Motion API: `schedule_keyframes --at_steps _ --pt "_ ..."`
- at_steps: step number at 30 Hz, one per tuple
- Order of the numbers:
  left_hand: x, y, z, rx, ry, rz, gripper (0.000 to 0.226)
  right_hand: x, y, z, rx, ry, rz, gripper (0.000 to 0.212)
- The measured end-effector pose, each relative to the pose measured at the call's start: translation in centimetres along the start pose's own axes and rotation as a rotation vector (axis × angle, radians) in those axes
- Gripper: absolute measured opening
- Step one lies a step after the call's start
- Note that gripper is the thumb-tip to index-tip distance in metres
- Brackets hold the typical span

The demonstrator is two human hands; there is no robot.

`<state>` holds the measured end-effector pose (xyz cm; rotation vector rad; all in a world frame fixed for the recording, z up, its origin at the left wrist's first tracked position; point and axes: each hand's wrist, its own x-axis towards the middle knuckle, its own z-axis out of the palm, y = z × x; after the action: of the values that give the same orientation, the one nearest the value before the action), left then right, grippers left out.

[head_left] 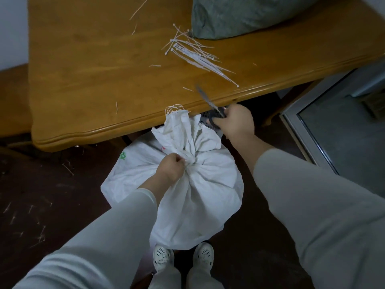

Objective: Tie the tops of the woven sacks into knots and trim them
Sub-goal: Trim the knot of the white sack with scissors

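Observation:
A white woven sack stands on the dark floor in front of my feet, its top gathered into a neck with a loose flared end sticking up toward the table edge. My left hand pinches the gathered neck on its left side. My right hand is up beside the flared end, closed on the black handles of a pair of scissors whose blades point up and left over the table edge.
A wooden table carries a pile of white cable ties, cut-off strands and a grey-green sack at the back. Scraps lie on the floor at left. A glass door frame is at right.

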<state>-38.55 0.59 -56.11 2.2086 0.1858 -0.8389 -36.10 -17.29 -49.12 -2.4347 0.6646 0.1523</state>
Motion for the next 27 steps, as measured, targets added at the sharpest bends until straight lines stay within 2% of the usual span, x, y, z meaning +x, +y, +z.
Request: schedule_keyframes --at_steps 4,12,20,25,27 --pt "0.2 0.4 0.1 0.116 0.018 0.023 0.029 2.7 -2.6 0.2 -0.087 0.004 0.024 0.02" --pt "0.3 0.2 0.3 0.16 0.033 0.044 0.03 5.3 -5.0 1.2 -0.202 0.014 0.026 0.027" --pt "0.2 0.0 0.1 0.166 0.034 0.025 0.03 5.8 -5.0 2.1 -0.093 0.081 0.025 0.033" --pt "-0.2 0.1 0.1 0.169 0.04 0.021 0.03 5.6 -4.6 2.6 -0.082 0.111 0.022 0.017" --pt "-0.4 0.2 0.1 0.174 0.043 0.016 0.03 5.7 -4.8 2.5 -0.094 0.122 0.023 0.019"
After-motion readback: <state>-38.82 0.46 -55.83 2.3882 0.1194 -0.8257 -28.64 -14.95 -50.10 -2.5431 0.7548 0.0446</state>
